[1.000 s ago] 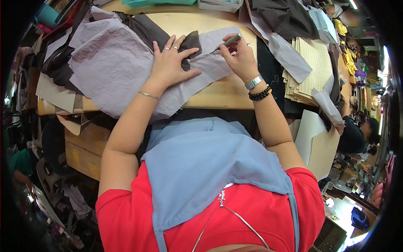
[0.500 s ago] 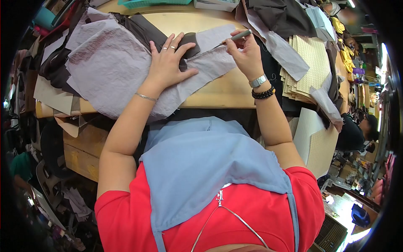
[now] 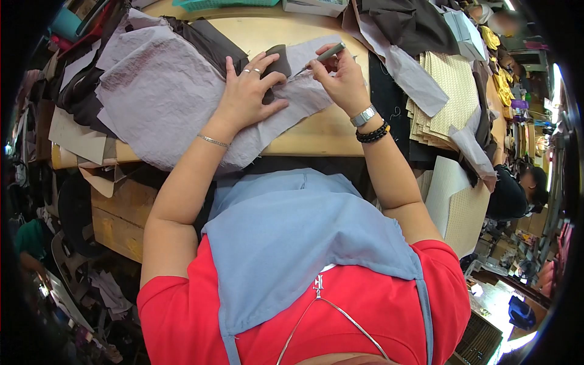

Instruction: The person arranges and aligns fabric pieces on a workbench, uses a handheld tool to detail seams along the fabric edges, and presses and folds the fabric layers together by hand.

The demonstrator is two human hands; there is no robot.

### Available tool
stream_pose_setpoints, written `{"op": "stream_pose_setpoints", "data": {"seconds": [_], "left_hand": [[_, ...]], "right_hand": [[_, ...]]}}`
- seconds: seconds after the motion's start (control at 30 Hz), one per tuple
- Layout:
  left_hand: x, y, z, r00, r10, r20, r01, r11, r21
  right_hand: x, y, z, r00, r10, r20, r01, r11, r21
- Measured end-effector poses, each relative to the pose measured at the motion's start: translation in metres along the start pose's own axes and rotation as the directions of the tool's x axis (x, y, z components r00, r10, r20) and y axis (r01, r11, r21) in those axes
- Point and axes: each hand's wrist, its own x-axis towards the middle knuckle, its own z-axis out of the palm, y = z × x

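Observation:
My left hand (image 3: 248,94) rests on the grey-lilac fabric (image 3: 170,91) with its fingers apart and the index finger bent. A dark brown fabric piece (image 3: 278,64) lies beside and partly under those fingers. In my right hand (image 3: 344,82) is a slim pointed tool (image 3: 331,51) with a grey handle, held like a pen. Its thin tip meets the fabric strip (image 3: 310,91) near the dark piece, close to my left fingertips. Whether it is an awl or another pointed tool, I cannot make out.
The wooden table (image 3: 310,137) carries a stack of cream textured sheets (image 3: 447,91) at the right and dark cloth (image 3: 407,24) behind it. A teal basket (image 3: 225,3) stands at the far edge. A cardboard box (image 3: 121,213) sits below left. Another person (image 3: 514,191) is at the right.
My right hand has moved left with the pointed tool, bringing its tip nearer my left hand. My left index finger has bent more, and the hand has shifted slightly.

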Motion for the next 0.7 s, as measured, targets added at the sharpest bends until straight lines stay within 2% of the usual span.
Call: {"op": "stream_pose_setpoints", "data": {"seconds": [0.13,0.23,0.47,0.7], "left_hand": [[-0.0006,-0.0002,0.0018,0.999,0.024,-0.031,-0.024,1.0,0.007],[-0.0004,0.0002,0.0016,0.999,0.028,-0.04,-0.028,1.0,0.004],[-0.0009,0.0001,-0.0004,1.0,0.0,0.014,0.0,1.0,-0.002],[-0.0019,-0.001,0.0023,0.999,0.039,-0.008,-0.039,0.999,0.019]], "right_hand": [[0.0003,-0.0014,-0.0011,1.0,0.003,0.005,-0.003,1.0,-0.003],[-0.0006,0.0023,-0.0008,1.0,-0.009,0.023,0.011,0.996,-0.092],[-0.0001,0.0035,0.0007,0.999,0.007,0.032,-0.006,0.999,-0.049],[0.0003,0.0028,0.0048,0.994,0.025,0.103,-0.025,1.0,0.007]]}}
